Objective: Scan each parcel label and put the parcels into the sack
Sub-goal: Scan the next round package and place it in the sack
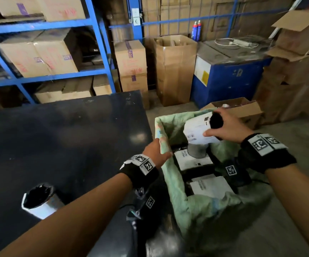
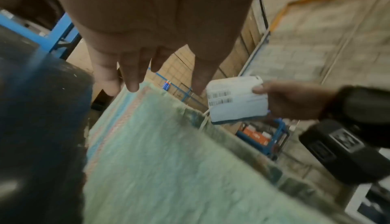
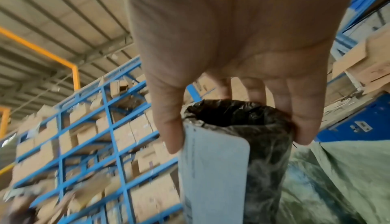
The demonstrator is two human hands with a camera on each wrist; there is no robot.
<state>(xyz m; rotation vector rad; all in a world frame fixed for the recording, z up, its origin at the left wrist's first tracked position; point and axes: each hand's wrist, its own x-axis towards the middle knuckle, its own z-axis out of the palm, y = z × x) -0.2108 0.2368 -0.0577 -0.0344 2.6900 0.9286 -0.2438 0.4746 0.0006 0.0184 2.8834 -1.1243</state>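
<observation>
A green woven sack point(image 1: 196, 210) stands open on the floor beside the black table point(image 1: 57, 136). My left hand point(image 1: 161, 153) pinches its near-left rim point(image 2: 147, 91), thumb inside and fingers outside. My right hand point(image 1: 213, 125) grips a cylindrical parcel point(image 1: 196, 130) in black wrap with a white barcode label point(image 2: 234, 101), holding it by its top end point(image 3: 238, 116) above the sack's mouth. Inside the sack lie two flat labelled parcels point(image 1: 192, 161) point(image 1: 209, 186). Another cylindrical labelled parcel point(image 1: 38, 201) lies on the table at the near left.
Blue shelving point(image 1: 98, 34) full of cartons runs along the back left. Tall cartons point(image 1: 176, 71) and a blue machine point(image 1: 229, 78) stand behind the sack. An open carton point(image 1: 242, 110) sits on the floor just past my right hand.
</observation>
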